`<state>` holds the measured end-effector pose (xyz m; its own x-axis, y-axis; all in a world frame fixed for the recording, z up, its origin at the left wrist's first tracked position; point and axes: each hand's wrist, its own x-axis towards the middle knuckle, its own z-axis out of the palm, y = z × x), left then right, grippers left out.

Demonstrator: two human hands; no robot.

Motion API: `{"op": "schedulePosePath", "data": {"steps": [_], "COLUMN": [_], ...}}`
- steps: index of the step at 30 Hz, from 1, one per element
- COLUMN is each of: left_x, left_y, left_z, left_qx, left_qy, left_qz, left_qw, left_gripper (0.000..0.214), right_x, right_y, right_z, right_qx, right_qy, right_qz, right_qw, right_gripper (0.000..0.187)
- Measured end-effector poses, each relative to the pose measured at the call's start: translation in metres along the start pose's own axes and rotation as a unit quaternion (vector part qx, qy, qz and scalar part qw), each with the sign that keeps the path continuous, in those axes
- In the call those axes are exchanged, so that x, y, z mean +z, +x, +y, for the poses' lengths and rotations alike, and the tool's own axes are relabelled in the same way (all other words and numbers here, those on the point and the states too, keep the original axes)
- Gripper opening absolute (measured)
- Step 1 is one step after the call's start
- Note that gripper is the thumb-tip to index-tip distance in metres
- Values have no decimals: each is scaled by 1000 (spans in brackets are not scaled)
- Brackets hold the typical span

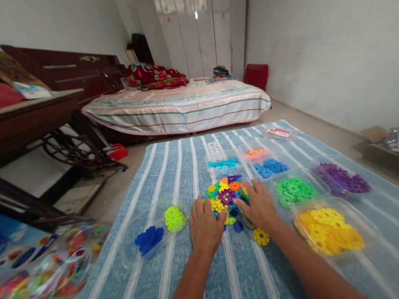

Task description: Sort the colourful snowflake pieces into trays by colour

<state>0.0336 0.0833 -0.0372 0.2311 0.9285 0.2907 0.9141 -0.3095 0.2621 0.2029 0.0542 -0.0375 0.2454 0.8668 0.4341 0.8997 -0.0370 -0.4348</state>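
Note:
Between my two hands lies a loose pile of mixed-colour plastic snowflake discs (226, 196). My left hand (205, 222) rests against the pile's left side, fingers stretched forward and apart. On the right side my right hand (259, 205) lies with its fingers spread, partly covering some discs. A single yellow disc (261, 236) sits on the cloth beside my right wrist. Clear tubs stand to the right with green discs (295, 190), yellow discs (330, 232), purple discs (343, 179) and blue discs (270, 167). At left, another tub holds dark blue discs (149, 239) and lime discs (175, 218).
A striped blue cloth (161, 295) covers the table. Behind the pile are tubs with light blue pieces (223, 164) and orange pieces (255, 152). A small box (279, 131) is near the far right corner. Bagged toys (61, 275) lie at the left; a bed (179, 112) stands beyond.

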Motion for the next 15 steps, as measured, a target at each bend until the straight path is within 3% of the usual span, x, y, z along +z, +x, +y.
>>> {"op": "schedulePosePath", "data": {"steps": [4,10,13,15], "left_x": [9,26,20,13], "left_y": [3,-30,-47,-47], "left_z": [2,3,5,6], "left_qx": [3,49,14,-18], "left_qy": [-32,-153,-210,-239], "left_qz": [6,15,-10,-17], "left_qw": [999,987,977,971], "left_gripper": [52,49,55,57], "right_x": [18,23,17,13], "right_y": [6,-59,-79,-72], "right_z": [2,-11,-16,-17], "right_qx": [14,-17,-2,3], "right_qy": [27,110,140,150], "right_qz": [-7,14,14,20], "right_qw": [1000,994,990,988], "right_gripper": [50,40,40,41]}}
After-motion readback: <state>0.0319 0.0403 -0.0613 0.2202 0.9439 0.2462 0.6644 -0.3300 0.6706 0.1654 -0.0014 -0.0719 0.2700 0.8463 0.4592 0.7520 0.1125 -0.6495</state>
